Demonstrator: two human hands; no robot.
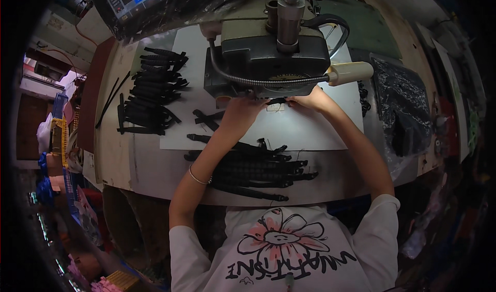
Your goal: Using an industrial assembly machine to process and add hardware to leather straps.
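Observation:
Both my hands are at the front of a sewing machine [268, 59], under its dark head. A short black fabric strap [277, 101] lies between them on the white work surface. My left hand [249, 107] closes on the strap's left end, its fingertips partly hidden by the machine. At the strap's right end my right hand [306, 101] pinches with thumb and finger. Nearer to me, under my left forearm, lies a loose bunch of black straps [258, 172]. A few more black straps [206, 119] lie crossed just left of that forearm.
A large pile of black straps [152, 93] lies on the left of the table. To the right is a clear plastic bag [403, 106] with dark contents. A plastic-covered screen [155, 2] stands at the back left. A cream-handled lamp [351, 73] juts out right of the machine head.

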